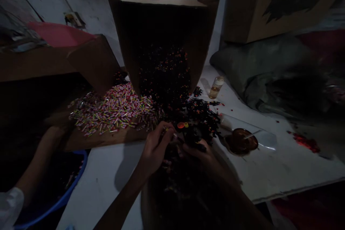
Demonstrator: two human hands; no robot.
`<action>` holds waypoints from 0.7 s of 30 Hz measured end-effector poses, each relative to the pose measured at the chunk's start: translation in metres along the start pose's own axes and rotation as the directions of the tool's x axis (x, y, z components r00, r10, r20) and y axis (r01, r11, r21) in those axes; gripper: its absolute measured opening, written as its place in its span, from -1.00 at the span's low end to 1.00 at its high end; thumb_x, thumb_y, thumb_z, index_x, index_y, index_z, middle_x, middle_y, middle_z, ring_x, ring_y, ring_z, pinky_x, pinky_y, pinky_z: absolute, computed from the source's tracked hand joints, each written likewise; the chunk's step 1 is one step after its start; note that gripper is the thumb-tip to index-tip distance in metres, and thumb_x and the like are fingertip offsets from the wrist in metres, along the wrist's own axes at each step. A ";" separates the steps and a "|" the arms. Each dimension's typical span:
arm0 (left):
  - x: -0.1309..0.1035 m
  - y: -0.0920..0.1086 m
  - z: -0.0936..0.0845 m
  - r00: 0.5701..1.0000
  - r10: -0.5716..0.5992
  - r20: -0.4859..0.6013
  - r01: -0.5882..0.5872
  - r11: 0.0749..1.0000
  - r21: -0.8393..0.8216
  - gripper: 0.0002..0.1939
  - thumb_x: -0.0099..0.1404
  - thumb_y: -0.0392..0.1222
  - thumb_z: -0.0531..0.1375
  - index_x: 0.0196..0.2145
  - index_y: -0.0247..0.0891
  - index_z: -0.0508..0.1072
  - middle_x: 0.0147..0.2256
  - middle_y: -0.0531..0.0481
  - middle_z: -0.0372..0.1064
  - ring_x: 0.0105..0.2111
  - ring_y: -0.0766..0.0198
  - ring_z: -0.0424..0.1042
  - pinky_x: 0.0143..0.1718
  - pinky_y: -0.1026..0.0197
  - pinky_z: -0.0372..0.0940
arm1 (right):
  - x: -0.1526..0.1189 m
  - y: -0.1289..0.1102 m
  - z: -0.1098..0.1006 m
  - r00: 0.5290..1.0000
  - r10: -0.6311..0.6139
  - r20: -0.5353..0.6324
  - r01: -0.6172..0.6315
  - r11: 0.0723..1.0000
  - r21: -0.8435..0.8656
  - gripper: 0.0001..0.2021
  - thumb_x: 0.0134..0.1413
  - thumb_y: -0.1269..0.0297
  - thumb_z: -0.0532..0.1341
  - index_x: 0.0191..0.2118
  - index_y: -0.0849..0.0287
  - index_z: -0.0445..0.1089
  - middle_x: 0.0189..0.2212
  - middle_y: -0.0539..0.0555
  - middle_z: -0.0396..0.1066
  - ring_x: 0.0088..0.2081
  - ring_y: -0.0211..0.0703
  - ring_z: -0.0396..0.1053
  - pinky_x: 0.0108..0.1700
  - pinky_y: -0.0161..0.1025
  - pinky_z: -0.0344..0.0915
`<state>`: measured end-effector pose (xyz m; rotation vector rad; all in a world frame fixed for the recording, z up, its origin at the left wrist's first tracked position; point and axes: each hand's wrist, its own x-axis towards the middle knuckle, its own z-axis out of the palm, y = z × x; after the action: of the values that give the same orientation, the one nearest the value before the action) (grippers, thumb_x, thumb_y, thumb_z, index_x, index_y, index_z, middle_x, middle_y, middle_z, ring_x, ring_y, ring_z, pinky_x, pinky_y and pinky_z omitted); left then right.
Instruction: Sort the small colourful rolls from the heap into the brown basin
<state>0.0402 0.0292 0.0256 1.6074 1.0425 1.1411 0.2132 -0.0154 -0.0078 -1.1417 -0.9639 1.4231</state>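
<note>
Black piece (194,137), clasped in the right hand (202,153), is best kept steady while the left hand (157,144), just left, pinches its small piece (165,128) lightly.

Black piece (192,136) in the right hand (206,158) too dark for detail (edges especially)

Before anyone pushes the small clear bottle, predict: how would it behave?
The bottle would probably tip if pushed near its top, being taller than wide. The amber liquid would likely slosh, since it fills only the lower part. The bottle looks smooth, so it might feel slippery.
</note>
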 end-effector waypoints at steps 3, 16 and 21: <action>-0.005 -0.005 0.003 0.999 -0.023 -0.042 0.018 0.993 -0.118 -0.77 0.43 0.00 0.17 -0.27 -0.18 0.49 -0.35 0.06 0.38 -0.30 0.30 0.35 -0.27 0.33 0.24 | -0.001 -0.002 0.001 0.999 0.012 0.034 -0.013 1.000 0.017 -0.76 -0.03 0.05 0.43 -0.20 -0.12 0.57 -0.16 -0.05 0.57 -0.11 0.02 0.46 -0.07 -0.13 0.43; -0.017 -0.001 -0.005 0.998 0.009 -0.068 -0.014 0.997 -0.075 -0.71 0.43 0.05 0.14 -0.31 -0.20 0.47 -0.41 0.05 0.37 -0.38 0.30 0.33 -0.34 0.32 0.22 | -0.008 -0.005 0.016 0.990 -0.127 0.054 0.131 0.988 -0.078 -0.66 -0.10 0.02 0.44 -0.20 0.07 0.58 -0.24 0.03 0.55 -0.13 0.03 0.43 -0.04 -0.11 0.37; -0.026 -0.007 -0.012 0.995 -0.069 -0.074 0.061 0.993 -0.105 -0.71 0.37 0.12 0.19 -0.27 -0.16 0.47 -0.44 0.03 0.39 -0.44 0.27 0.33 -0.50 0.31 0.14 | -0.013 0.000 0.023 0.991 -0.115 0.070 0.121 0.989 -0.084 -0.62 -0.05 -0.02 0.43 -0.16 0.10 0.56 -0.24 0.05 0.56 -0.16 0.04 0.45 -0.07 -0.11 0.38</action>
<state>0.0215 0.0084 0.0155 1.4487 1.0615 1.2012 0.1911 -0.0279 -0.0007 -1.0898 -1.1314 1.3403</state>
